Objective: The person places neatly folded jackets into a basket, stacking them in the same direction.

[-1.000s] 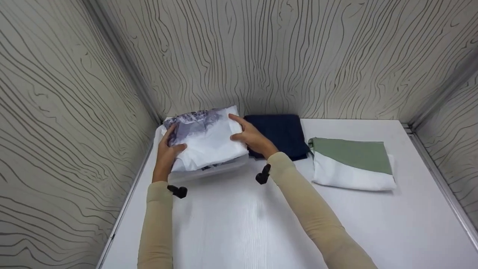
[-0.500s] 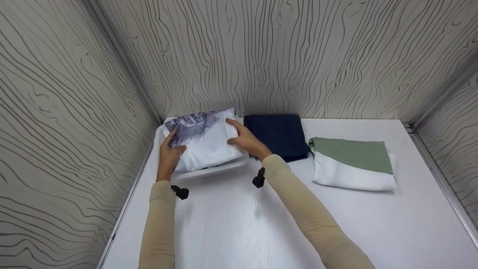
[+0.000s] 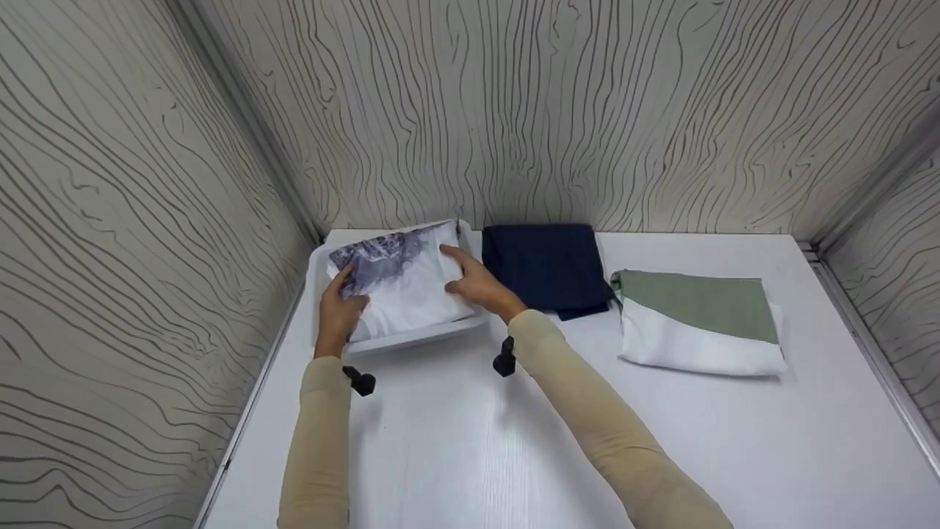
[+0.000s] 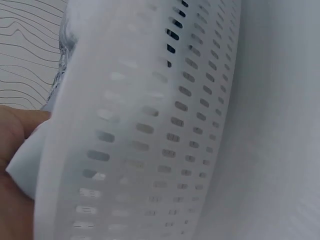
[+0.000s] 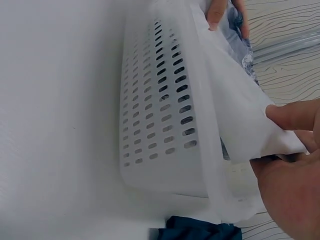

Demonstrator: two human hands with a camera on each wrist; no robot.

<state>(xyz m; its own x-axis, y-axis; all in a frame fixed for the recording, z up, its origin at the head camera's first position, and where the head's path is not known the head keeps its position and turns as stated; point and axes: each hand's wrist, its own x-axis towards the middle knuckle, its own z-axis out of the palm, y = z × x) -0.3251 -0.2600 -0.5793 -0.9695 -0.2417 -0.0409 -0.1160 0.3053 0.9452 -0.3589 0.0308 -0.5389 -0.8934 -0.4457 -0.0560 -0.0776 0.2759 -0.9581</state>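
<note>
We hold the cloth (image 3: 407, 283) by its two sides. It is folded, white for the most part, with a purple print at the far left. It lies in the mouth of the white basket (image 3: 411, 342), and from the right wrist we see its right part up above the rim. How deep the rest goes, we can't tell.

Our left hand (image 3: 340, 312) pinches the left side, with the thumb and a finger showing on top. Our right hand (image 3: 477, 283) pinches the right side between thumb and fingers, and the edge there lifts a bit.

The basket sits at the back left of the white table (image 3: 440, 441). Rows of small holes run along its side. Just to the right of it is a dark blue cloth (image 3: 543, 264), folded flat. More to the right, and nearer to us, is a green and white cloth (image 3: 701, 316), folded flat too.

Our sleeves (image 3: 609, 426) are tan, with a small black bit (image 3: 360, 382) by each cuff. Behind the table is a pale wall (image 3: 551, 110) with dark wavy lines.
</note>
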